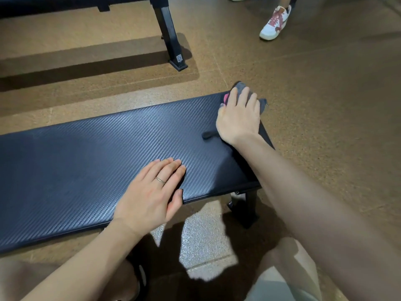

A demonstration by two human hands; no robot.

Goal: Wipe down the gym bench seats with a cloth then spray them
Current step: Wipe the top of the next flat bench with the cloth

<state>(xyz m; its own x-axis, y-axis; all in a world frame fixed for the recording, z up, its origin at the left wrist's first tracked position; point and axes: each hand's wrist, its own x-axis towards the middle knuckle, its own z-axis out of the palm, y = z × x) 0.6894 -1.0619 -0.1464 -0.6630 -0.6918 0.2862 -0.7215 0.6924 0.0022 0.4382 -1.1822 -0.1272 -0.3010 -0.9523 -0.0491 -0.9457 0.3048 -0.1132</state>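
Four straight fingers of the right hand [237, 118] press a crumpled grey cloth [259, 101] flat at the far corner of the bench seat [86, 161], a long black pad with woven diagonal ribbing. Left hand [152, 192] rests on it, fingers extended, near the front edge, above speckled rubber floor [325, 105].

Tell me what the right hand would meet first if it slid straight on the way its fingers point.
Past the right hand and its cloth the bench seat ends; beyond lies only floor, seemingly free up to the distant shoe.
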